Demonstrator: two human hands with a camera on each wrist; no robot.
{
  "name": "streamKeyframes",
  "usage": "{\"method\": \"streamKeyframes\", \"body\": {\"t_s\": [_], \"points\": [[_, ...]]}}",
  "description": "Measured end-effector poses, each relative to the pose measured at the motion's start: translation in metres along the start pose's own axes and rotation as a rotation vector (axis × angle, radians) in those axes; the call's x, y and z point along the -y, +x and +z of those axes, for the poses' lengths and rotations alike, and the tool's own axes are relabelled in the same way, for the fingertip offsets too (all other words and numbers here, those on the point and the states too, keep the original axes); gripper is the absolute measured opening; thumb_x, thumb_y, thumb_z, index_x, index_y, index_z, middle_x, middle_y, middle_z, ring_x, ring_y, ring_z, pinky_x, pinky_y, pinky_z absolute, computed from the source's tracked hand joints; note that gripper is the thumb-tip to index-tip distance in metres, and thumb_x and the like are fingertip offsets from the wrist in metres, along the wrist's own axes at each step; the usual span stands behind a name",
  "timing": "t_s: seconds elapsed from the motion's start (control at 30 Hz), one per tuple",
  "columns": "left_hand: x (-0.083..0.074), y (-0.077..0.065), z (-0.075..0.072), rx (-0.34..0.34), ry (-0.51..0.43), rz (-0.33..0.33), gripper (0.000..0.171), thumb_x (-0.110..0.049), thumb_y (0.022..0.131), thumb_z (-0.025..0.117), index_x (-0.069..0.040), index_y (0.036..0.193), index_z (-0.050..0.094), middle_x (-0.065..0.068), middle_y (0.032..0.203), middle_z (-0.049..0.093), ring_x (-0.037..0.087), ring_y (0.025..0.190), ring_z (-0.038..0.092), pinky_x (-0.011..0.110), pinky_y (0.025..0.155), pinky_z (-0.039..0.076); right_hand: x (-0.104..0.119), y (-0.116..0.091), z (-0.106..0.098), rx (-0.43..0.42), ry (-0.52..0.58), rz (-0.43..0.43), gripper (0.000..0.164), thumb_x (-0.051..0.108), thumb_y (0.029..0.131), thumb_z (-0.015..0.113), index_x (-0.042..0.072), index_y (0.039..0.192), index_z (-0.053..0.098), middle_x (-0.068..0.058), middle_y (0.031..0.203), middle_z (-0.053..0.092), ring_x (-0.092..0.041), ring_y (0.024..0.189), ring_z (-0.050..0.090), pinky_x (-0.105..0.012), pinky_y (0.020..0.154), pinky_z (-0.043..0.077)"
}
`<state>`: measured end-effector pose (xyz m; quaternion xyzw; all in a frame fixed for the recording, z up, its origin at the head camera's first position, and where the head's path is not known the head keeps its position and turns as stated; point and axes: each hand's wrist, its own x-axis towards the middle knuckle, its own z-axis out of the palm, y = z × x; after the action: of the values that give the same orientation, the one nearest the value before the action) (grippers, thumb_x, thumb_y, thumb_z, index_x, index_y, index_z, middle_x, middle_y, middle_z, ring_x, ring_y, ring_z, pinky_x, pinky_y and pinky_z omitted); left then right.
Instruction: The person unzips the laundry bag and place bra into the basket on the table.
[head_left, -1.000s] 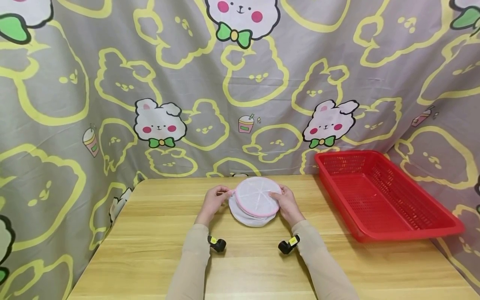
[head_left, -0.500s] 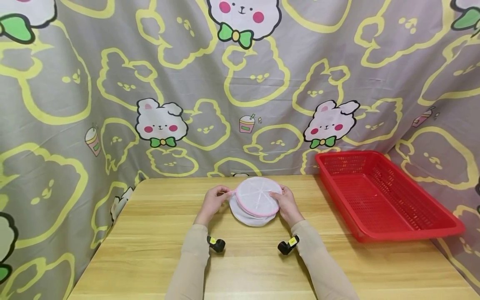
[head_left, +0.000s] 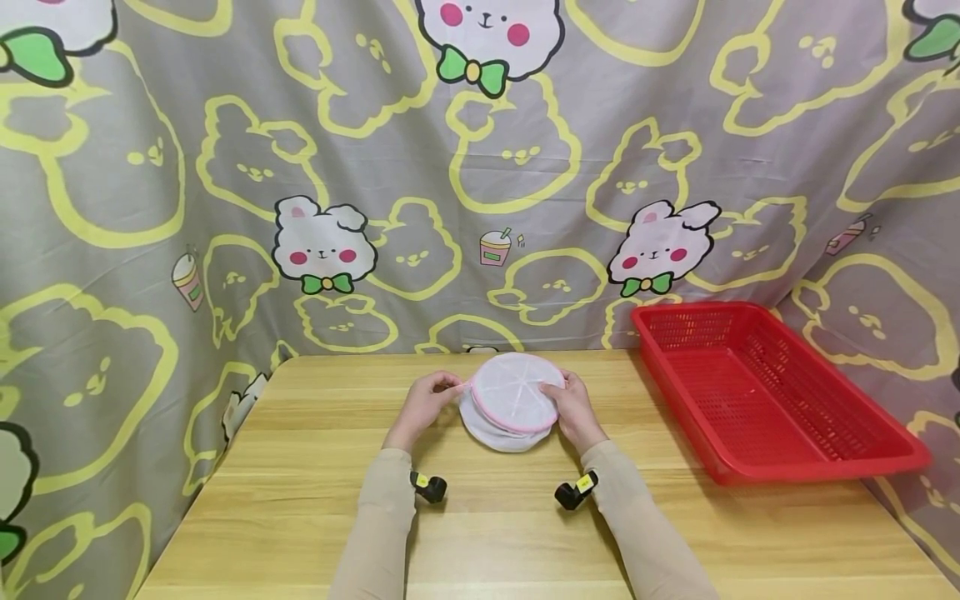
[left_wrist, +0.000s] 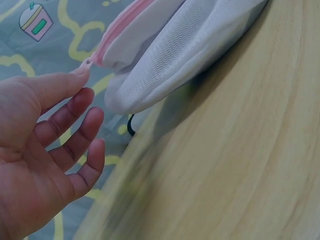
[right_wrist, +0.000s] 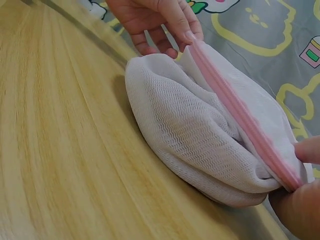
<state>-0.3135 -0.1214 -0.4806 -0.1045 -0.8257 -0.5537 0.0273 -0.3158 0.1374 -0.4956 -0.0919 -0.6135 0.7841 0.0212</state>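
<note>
A white mesh laundry bag (head_left: 517,387), round and flattened, stands tilted on the wooden table in the head view. Its top disc is edged by a pink zipper (right_wrist: 235,110), and soft mesh (right_wrist: 185,125) bulges out below. At the zipper's left end, my left hand (head_left: 429,407) pinches the small zipper pull (left_wrist: 88,63) between thumb and forefinger; its other fingers are loosely bent in the left wrist view. On the opposite side my right hand (head_left: 579,408) grips the bag's rim, thumb over the top disc. Much of that hand is outside the right wrist view.
A red plastic basket (head_left: 750,400) with perforated walls stands on the right part of the table (head_left: 300,500). A grey curtain (head_left: 420,167) with cartoon prints hangs behind the table and along its sides.
Almost nothing differs: the left wrist has shifted very slightly left and the head view has drifted a little. Both hands keep their hold on the laundry bag.
</note>
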Motion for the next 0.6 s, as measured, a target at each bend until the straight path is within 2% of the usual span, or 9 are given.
{"method": "streamKeyframes", "body": {"t_s": [0.2, 0.43, 0.6], "points": [[-0.0026, -0.0008, 0.0000, 0.020, -0.004, 0.009, 0.008, -0.015, 0.090, 0.069, -0.008, 0.094, 0.070, 0.007, 0.096, 0.070, 0.012, 0.086, 0.060, 0.027, 0.081, 0.048, 0.0013, -0.0005, -0.0006, -0.026, 0.004, 0.003, 0.054, -0.011, 0.090, 0.053, -0.013, 0.139, 0.029, -0.028, 0.141, 0.040, -0.029, 0.125, 0.046, -0.015, 0.088, 0.051], [-0.0042, -0.0016, 0.0016, 0.039, 0.005, 0.017, 0.009, -0.016, 0.091, 0.068, -0.008, 0.094, 0.070, 0.006, 0.095, 0.070, 0.011, 0.085, 0.059, 0.027, 0.078, 0.048, 0.0032, -0.0009, -0.0006, -0.051, 0.014, -0.006, 0.051, -0.011, 0.089, 0.054, -0.012, 0.135, 0.032, -0.028, 0.136, 0.045, -0.017, 0.105, 0.055, -0.012, 0.076, 0.051], [-0.0060, -0.0021, 0.0028, 0.057, 0.008, 0.016, 0.010, -0.017, 0.091, 0.068, -0.009, 0.095, 0.070, 0.005, 0.095, 0.070, 0.011, 0.085, 0.060, 0.027, 0.079, 0.049, 0.0048, 0.0001, -0.0014, -0.066, 0.027, -0.016, 0.050, -0.011, 0.089, 0.054, -0.012, 0.134, 0.032, -0.028, 0.138, 0.045, -0.016, 0.107, 0.054, -0.010, 0.076, 0.051]]}}
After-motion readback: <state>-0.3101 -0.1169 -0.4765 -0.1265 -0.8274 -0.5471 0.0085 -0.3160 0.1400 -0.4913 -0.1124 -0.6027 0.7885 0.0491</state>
